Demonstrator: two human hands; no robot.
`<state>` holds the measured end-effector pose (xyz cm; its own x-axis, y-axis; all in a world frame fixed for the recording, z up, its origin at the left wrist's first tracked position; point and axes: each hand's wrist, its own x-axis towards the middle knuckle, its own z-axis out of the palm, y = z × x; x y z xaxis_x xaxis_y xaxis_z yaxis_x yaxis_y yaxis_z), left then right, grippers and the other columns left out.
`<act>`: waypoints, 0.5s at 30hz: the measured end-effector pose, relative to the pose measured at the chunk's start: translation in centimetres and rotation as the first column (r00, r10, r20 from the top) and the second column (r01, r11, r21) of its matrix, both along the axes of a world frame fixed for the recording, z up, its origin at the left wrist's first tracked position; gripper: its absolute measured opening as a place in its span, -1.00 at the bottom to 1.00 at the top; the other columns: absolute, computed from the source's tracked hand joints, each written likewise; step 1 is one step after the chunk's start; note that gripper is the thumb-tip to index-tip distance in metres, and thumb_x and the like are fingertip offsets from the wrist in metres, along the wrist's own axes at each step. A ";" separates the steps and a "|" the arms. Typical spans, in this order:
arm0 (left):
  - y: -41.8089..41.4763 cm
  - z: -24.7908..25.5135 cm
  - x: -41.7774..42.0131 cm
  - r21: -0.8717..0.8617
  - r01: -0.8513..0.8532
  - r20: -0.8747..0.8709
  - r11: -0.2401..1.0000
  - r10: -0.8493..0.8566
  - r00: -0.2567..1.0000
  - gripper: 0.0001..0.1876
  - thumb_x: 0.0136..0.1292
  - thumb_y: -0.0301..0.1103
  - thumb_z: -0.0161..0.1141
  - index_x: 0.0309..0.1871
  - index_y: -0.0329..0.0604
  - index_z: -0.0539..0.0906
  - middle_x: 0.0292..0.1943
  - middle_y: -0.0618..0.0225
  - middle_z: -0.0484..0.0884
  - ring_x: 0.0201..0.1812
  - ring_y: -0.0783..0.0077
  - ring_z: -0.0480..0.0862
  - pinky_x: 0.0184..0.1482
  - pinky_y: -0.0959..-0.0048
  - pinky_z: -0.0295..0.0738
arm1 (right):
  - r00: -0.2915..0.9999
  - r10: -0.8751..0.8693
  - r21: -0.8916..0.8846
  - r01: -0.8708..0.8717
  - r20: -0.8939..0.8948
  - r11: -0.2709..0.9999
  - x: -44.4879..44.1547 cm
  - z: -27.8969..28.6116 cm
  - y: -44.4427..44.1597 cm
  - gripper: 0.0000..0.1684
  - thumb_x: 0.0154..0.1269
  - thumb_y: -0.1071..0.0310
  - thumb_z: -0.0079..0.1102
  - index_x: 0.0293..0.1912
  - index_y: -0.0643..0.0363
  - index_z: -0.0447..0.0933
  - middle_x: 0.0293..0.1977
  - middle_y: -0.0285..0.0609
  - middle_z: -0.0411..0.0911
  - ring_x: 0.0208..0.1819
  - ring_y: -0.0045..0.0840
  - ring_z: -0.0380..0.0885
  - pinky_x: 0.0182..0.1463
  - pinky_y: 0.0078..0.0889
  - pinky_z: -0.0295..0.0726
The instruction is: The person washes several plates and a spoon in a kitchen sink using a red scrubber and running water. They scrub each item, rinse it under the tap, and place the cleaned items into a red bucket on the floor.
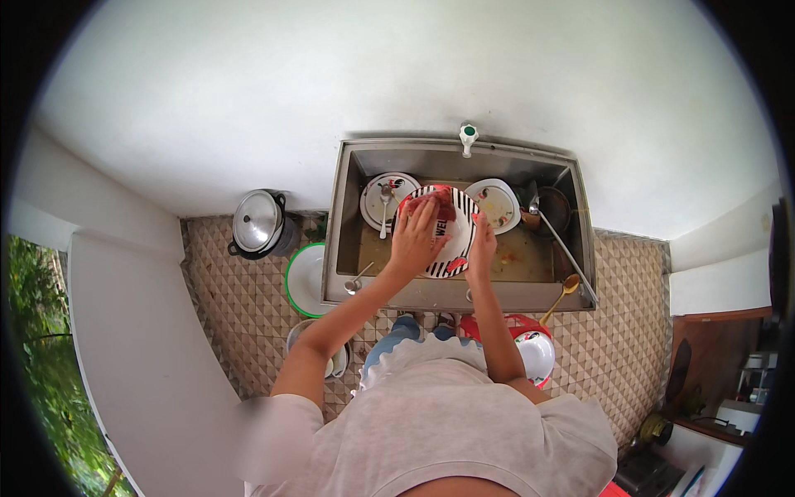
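Observation:
A plate with a black-and-white striped rim (461,248) is held over the stainless steel sink (456,297). My right hand (482,245) grips its right edge. My left hand (417,233) lies on the plate's upper left part, pressing a red cloth or sponge (440,200) against it; which of the two I cannot tell. Behind on the left, a round plate with a rooster picture (372,211) carries a metal spoon (384,217). To the right sits a white squarish dish (506,205) with a rooster print. A dark pan (559,208) and a long-handled metal utensil (562,243) are at the sink's right end.
A white tap (467,148) with a green centre juts from the wall. A lidded pot (256,217) and a green-rimmed basin (301,279) stand left of the sink. A golden spoon (562,295) rests at the front right edge, above a white bowl (537,357) in a red basket.

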<state>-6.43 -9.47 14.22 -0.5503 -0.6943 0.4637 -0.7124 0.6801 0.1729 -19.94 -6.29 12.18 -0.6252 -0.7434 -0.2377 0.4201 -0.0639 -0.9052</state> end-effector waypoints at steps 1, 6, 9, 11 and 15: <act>-0.2 0.0 0.6 0.001 -0.012 0.019 1.000 0.012 1.000 -0.30 0.22 0.03 0.08 0.25 -0.39 0.33 0.26 0.12 0.30 0.28 0.21 0.29 0.37 0.17 0.04 | 1.000 -0.013 0.001 0.013 0.015 1.000 0.0 0.2 0.1 -0.56 0.37 0.00 0.05 -0.26 0.26 0.50 -0.39 -0.36 0.50 -0.36 -0.77 0.39 -0.25 -0.67 0.38; 0.6 -0.8 3.2 0.025 0.003 0.243 1.000 -0.008 0.970 -0.40 0.23 -0.01 0.10 0.19 -0.32 0.41 0.18 0.17 0.40 0.20 0.24 0.38 0.27 0.29 0.20 | 0.999 -0.008 0.014 0.007 0.052 1.000 -1.0 -0.5 0.4 -0.55 0.35 -0.02 0.08 -0.30 0.25 0.51 -0.41 -0.35 0.53 -0.40 -0.76 0.41 -0.29 -0.66 0.41; 2.8 1.5 3.5 0.335 0.044 0.280 0.941 -0.144 0.949 -0.47 0.25 -0.08 0.10 0.14 -0.31 0.46 0.10 0.12 0.46 0.12 0.18 0.45 0.18 0.27 0.30 | 0.999 0.006 0.013 -0.007 0.053 1.000 -1.7 -1.3 0.7 -0.54 0.36 -0.02 0.07 -0.28 0.26 0.52 -0.38 -0.32 0.55 -0.39 -0.75 0.45 -0.28 -0.65 0.43; 4.8 2.7 3.0 0.567 0.093 0.202 0.819 -0.248 0.948 -0.54 0.26 -0.15 0.10 0.11 -0.31 0.48 0.05 0.07 0.48 0.06 0.12 0.49 0.12 0.23 0.35 | 0.997 0.014 0.016 -0.015 0.076 1.000 -1.4 -1.0 1.0 -0.54 0.36 -0.02 0.06 -0.26 0.26 0.52 -0.37 -0.30 0.56 -0.36 -0.74 0.47 -0.27 -0.64 0.45; 7.2 -0.2 0.4 0.438 0.287 -0.303 0.852 -0.161 0.939 -0.63 0.27 -0.26 0.08 0.05 -0.33 0.50 0.00 0.01 0.51 0.02 0.05 0.51 0.08 0.19 0.39 | 0.981 0.066 -0.003 -0.067 0.180 0.998 0.4 0.3 1.5 -0.53 0.38 -0.01 0.04 -0.18 0.27 0.52 -0.31 -0.27 0.58 -0.31 -0.71 0.52 -0.22 -0.62 0.50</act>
<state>-6.01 -2.27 13.98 -0.6294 -0.7341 0.2549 -0.4413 0.6076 0.6603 -19.57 -4.84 12.51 -0.5214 -0.7809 -0.3440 0.5792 -0.0279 -0.8147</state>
